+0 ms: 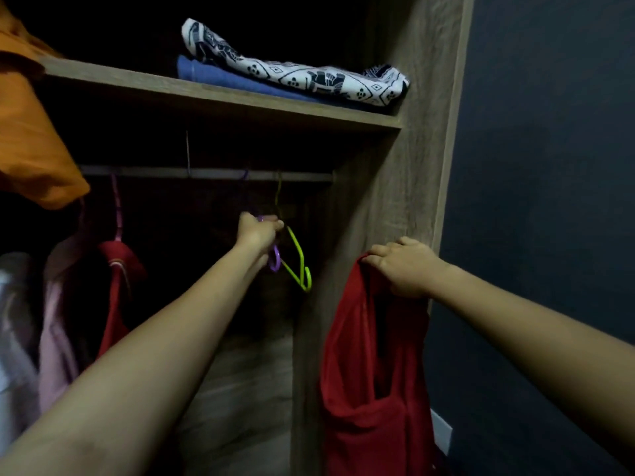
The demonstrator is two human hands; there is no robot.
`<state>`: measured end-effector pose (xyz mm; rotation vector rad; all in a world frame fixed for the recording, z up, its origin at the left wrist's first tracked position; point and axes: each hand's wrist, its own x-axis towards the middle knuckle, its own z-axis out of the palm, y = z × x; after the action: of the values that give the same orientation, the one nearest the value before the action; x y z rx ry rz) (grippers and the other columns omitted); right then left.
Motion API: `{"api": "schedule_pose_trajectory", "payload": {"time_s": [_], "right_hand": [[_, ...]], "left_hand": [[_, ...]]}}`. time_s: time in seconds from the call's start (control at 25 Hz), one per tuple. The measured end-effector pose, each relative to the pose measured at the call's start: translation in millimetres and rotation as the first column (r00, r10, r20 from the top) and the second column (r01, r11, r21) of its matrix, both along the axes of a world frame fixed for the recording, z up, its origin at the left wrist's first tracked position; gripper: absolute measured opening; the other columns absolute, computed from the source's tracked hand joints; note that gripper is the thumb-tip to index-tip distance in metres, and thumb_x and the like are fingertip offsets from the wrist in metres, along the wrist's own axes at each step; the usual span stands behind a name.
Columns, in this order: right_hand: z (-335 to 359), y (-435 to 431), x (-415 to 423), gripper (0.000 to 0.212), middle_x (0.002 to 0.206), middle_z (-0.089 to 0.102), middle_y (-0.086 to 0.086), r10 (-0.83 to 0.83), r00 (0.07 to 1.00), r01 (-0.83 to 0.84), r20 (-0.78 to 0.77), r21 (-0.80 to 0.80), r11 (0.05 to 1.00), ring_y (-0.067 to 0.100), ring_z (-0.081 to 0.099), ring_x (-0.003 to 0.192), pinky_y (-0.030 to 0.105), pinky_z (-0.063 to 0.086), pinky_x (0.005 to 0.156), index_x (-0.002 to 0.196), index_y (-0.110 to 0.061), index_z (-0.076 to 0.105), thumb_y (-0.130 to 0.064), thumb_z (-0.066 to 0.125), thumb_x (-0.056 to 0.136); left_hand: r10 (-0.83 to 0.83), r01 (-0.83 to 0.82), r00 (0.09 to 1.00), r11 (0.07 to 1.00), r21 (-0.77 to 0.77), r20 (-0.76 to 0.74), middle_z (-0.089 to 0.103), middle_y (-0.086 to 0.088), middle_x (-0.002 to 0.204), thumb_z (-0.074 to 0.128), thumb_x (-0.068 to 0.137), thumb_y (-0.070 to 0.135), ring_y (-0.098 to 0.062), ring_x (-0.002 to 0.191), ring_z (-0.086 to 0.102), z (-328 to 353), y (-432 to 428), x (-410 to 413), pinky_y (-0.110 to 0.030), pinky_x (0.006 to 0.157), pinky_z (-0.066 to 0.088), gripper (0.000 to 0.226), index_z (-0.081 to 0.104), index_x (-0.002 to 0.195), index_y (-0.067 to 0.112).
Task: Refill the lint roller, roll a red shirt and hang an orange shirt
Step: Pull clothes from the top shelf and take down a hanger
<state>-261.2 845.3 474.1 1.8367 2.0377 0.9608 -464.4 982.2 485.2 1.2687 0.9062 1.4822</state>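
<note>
With the left grip (259, 231) curled round what seems a purple hanger (274, 262) under the dim rail (206, 173), the right grip (403, 266) bunching the red shirt (371, 372) just beside the wardrobe side (395, 183), and the orange shirt (31, 132) draped upper left, best lift its hook straight up, clear of the green hanger (297, 255).

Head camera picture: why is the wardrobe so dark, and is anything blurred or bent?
Head view: dim light, nearly black behind the clothes rail; the red shirt and patterned cloth read clearly. Head view: pale garments at lower left are smeared; the wide lens bows the shelf and side panel.
</note>
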Motion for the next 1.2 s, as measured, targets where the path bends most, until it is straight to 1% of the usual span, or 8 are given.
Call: {"api": "schedule_pose_trajectory", "payload": {"time_s": [0.12,0.24,0.44,0.56,0.72,0.84,1.04,1.2], "right_hand": [[-2.2,0.0,1.3,0.062,0.145,0.038,0.002,-0.010,1.000,0.010,0.008,0.002,1.000,0.023,0.044,0.127,0.036,0.031,0.105,0.142,-0.020,0.031,-0.026,0.049,0.084],[-2.7,-2.5,-2.7,0.062,0.148,0.033,0.003,-0.008,0.986,0.004,-0.167,-0.024,1.000,0.025,0.042,0.130,0.038,0.032,0.108,0.143,-0.020,0.029,-0.019,0.049,0.084],[-15.1,-22.5,-31.4,0.061,0.152,0.025,0.002,0.019,0.939,-0.053,-0.342,-0.092,0.994,0.026,0.043,0.130,0.043,0.044,0.100,0.143,-0.020,0.029,-0.010,0.046,0.086],[-19.1,-36.5,-60.3,0.063,0.153,0.024,0.001,0.032,0.922,-0.075,-0.387,-0.097,0.992,0.026,0.041,0.131,0.042,0.043,0.101,0.143,-0.020,0.030,-0.008,0.048,0.084],[-17.0,-56.2,-90.9,0.068,0.151,0.027,0.005,0.030,0.851,-0.080,-0.524,-0.074,0.994,0.030,0.037,0.134,0.046,0.038,0.106,0.142,-0.017,0.032,-0.005,0.054,0.079],[-13.4,-71.7,-104.5,0.067,0.147,0.034,0.013,0.038,0.751,-0.087,-0.660,-0.042,0.995,0.031,0.037,0.133,0.044,0.035,0.108,0.139,-0.011,0.038,-0.002,0.057,0.076],[-3.9,-111.9,-142.0,0.065,0.144,0.041,0.015,0.133,0.575,-0.195,-0.807,0.022,0.981,0.026,0.039,0.133,0.023,0.028,0.108,0.136,-0.008,0.043,0.003,0.057,0.074],[-4.8,-147.3,-195.5,0.060,0.135,0.052,0.003,0.400,0.602,-0.455,-0.691,0.115,0.883,0.020,0.050,0.124,0.021,0.037,0.096,0.129,-0.014,0.053,-0.010,0.057,0.068]], "left_hand": [[0.008,-0.012,0.999,0.995,0.095,0.045,0.055,-0.002,0.075,0.057,0.084,-0.008,-0.016,0.072,0.055,3.8,-32.2,-11.4,-0.031,0.070,0.049,0.024,0.046,0.078,0.012],[-0.048,0.036,0.997,0.982,0.185,0.058,0.056,0.000,0.075,0.053,0.090,-0.001,-0.006,0.065,0.059,-18.7,-82.4,-35.6,-0.015,0.054,0.049,0.027,0.046,0.115,0.003],[0.091,-0.036,0.971,0.970,0.241,-0.222,0.058,-0.001,0.067,0.049,0.095,0.018,0.003,0.043,0.057,-57.0,-153.6,-111.5,-0.012,0.039,0.044,0.028,0.050,0.117,0.002],[0.374,-0.163,0.799,0.888,0.430,-0.470,0.063,0.008,0.063,0.045,0.097,0.024,-0.001,0.053,0.061,-58.6,-184.5,-162.3,-0.008,0.050,0.042,0.017,0.057,0.097,0.012],[0.679,-0.312,0.518,0.716,0.624,-0.520,0.070,-0.013,0.076,0.042,0.098,0.025,-0.034,0.078,0.066,-75.9,-216.8,-232.8,-0.034,0.072,0.047,0.024,0.062,0.099,0.011],[0.718,-0.247,0.535,0.637,0.730,-0.445,0.070,-0.014,0.071,0.051,0.094,0.022,-0.028,0.067,0.067,-101.6,-239.4,-275.4,-0.026,0.061,0.037,0.023,0.068,0.093,0.006],[0.662,0.024,0.488,0.642,0.766,-0.569,0.074,-0.007,0.076,0.040,0.090,0.048,-0.014,0.066,0.068,-126.5,-278.9,-298.4,-0.026,0.060,0.044,0.051,0.071,0.092,0.008],[0.650,-0.025,0.574,0.623,0.782,-0.499,0.073,-0.011,0.075,0.048,0.090,0.036,-0.022,0.064,0.070,-120.9,-288.6,-263.7,-0.025,0.060,0.044,0.039,0.072,0.096,0.005]]}}
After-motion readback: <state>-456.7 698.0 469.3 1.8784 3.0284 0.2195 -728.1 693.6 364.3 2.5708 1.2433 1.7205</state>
